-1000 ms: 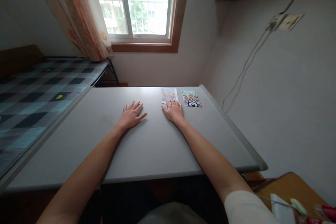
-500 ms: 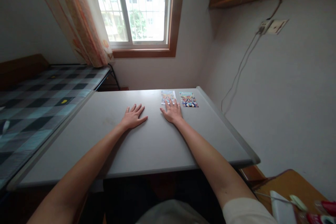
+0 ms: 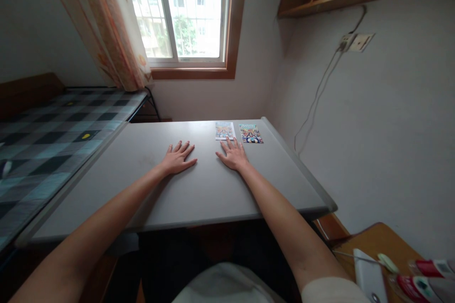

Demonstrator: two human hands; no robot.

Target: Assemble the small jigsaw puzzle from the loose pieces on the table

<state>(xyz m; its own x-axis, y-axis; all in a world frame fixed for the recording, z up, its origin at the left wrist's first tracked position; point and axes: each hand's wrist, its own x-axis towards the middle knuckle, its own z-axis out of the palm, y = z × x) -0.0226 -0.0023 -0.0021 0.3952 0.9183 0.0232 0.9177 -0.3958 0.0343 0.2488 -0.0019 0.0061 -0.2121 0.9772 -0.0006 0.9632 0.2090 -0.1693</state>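
My left hand lies flat on the pale grey table, fingers spread, with nothing in it. To its right, my right hand also rests palm down with its fingers apart. The fingertips of that hand reach the lower edge of a colourful printed card; whether they touch it I cannot tell. Beside it on the right lies a second card, brightly coloured with a dark blue cartoon figure at the bottom. Both cards lie flat near the table's far edge.
A bed with a checked cover stands at the left. A wooden chair or stool at the lower right bears a white box-like device and bottles with red labels. A cable hangs down the right wall.
My right hand has drawn slightly back toward me, so more of the left card shows. My left hand stays flat in about the same place. The camera view has shifted a little.
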